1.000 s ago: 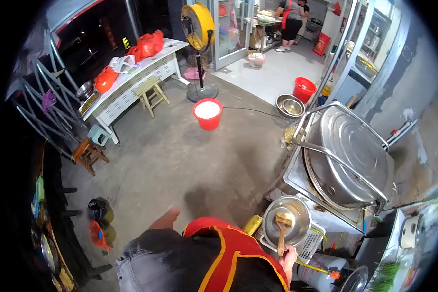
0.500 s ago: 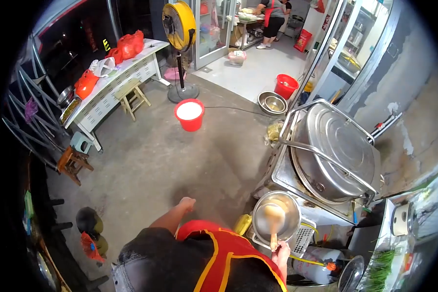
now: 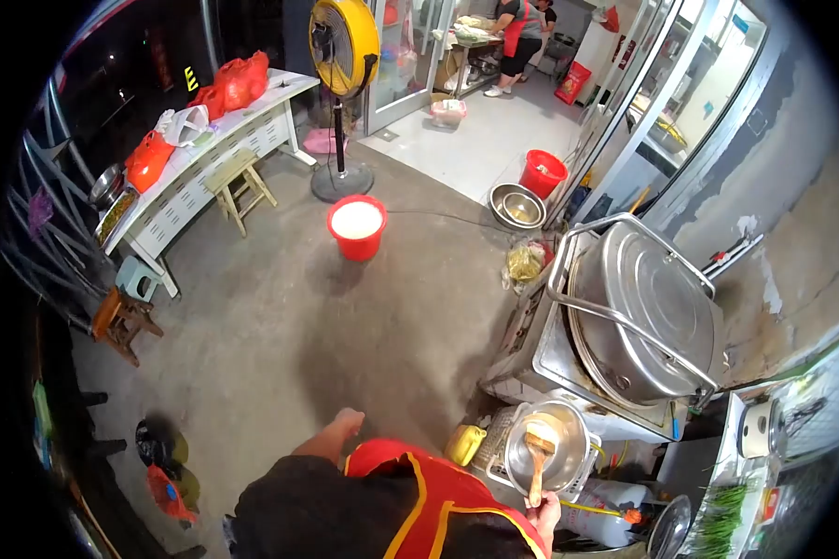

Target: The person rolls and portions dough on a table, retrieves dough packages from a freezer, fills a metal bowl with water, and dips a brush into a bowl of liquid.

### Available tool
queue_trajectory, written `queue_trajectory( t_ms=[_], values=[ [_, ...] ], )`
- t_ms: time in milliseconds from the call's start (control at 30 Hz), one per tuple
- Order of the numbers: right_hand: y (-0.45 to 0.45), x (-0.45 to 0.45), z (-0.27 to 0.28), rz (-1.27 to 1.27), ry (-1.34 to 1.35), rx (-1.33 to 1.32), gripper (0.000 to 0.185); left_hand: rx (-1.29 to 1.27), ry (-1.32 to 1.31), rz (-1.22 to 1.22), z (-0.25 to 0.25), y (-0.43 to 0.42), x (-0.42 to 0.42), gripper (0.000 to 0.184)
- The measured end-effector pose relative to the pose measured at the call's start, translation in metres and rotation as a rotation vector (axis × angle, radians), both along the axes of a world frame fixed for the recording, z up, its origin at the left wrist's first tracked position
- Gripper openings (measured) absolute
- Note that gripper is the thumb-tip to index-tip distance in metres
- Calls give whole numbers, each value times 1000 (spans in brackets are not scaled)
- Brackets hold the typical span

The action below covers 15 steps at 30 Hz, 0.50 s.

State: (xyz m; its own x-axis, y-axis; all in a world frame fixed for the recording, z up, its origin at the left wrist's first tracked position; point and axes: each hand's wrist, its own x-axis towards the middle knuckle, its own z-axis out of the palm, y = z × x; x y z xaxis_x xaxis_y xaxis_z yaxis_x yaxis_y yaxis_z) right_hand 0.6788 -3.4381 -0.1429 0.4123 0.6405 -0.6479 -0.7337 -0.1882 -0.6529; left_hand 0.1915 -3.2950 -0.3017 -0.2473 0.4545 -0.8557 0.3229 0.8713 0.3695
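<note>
My right hand is closed at the near rim of a steel bowl, by the end of the wooden handle of a brush. The brush lies inside the bowl with its head toward the far side. Under the bowl is a white perforated crate. My left hand hangs over the floor in front of my body, away from any object; its fingers are too small to make out. A yellow container stands left of the bowl.
A large lidded steel pot stands on a stove at right. Ahead are a red bucket with white contents, a yellow fan and a long table. Two people are in the far room. A gas cylinder is at lower right.
The view has shifted, so the bucket and table appear farther left. The steel bowl has moved away from the yellow container, exposing a basket between them. My right hand stays by the bowl and brush handle.
</note>
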Motion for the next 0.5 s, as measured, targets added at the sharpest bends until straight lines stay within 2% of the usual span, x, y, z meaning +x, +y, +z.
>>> queue_trajectory(
  t_ms=[67, 100, 167, 200, 267, 300, 367, 400, 500],
  values=[
    [4, -21, 15, 0, 19, 48, 9, 22, -30, 11, -14, 11, -7, 35],
    [9, -37, 27, -94, -60, -64, 11, 10, -23, -50, -27, 17, -16, 33],
    [6, -44, 25, -100, -24, -113, 11, -17, -13, -177, 15, 28, -20, 30],
    [6, -56, 30, -133, -21, -122, 11, -22, 5, -294, -61, 32, -37, 28],
    [1, -67, 25, -204, 47, -77, 8, -62, 40, -417, -48, 41, -48, 33],
    [6, -97, 61, -74, -41, -110, 16, -79, 59, -477, -35, 47, -51, 35],
    [6, -118, 70, -132, 83, -147, 13, -44, 65, -417, -56, 53, -59, 38],
    [6, -129, 77, -154, 47, -147, 14, -30, 69, -388, -66, 53, -65, 39],
    [2, -163, 93, -206, -35, -160, 15, 210, 143, -572, -65, 68, -65, 39]
  ],
)
